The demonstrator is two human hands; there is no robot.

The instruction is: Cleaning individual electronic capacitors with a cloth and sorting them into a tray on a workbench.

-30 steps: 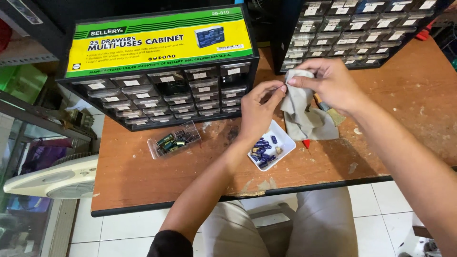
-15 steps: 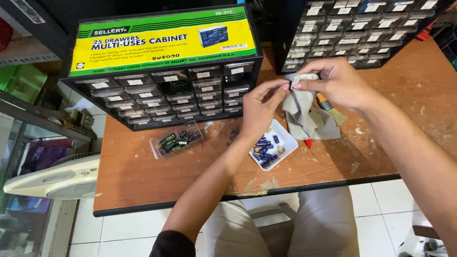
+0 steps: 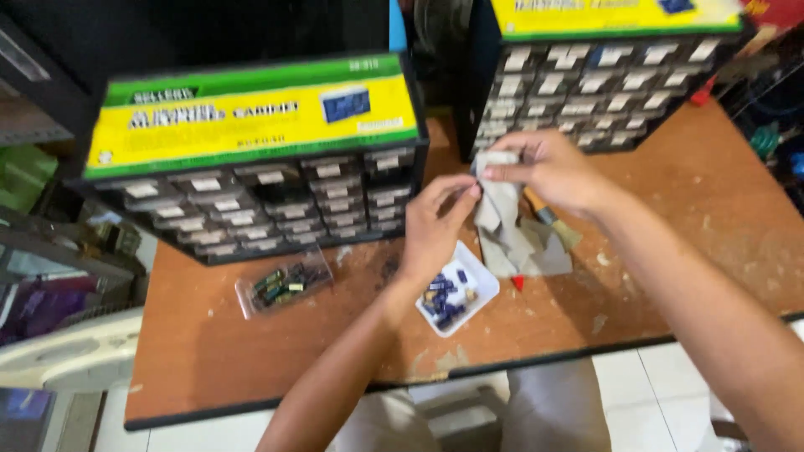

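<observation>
While both hands are pinching the grey cloth (image 3: 502,222) above the counter's (image 3: 670,243) middle, left hand (image 3: 431,230) and right hand (image 3: 544,172) are seemingly unfolding it; next calls for spreading it beside the white tray (image 3: 481,289).

Both hands are up over the wooden workbench (image 3: 670,218). The right hand (image 3: 544,172) pinches the top of a grey rag (image 3: 507,230), which hangs down onto the bench, while the left hand (image 3: 435,222) meets it with fingertips (image 3: 471,194) at the cloth's edge. At six o'clock from the left hand, a small white tray (image 3: 481,289) holds blue components. At nine o'clock from that tray lies a clear drawer (image 3: 283,285) of greenish parts. A paintbrush (image 3: 553,222) peeks out beside the rag. At ten o'clock stands a multi-drawer parts cabinet (image 3: 251,167) with a yellow-green top; a second cabinet (image 3: 586,75) sits at one o'clock.
</observation>
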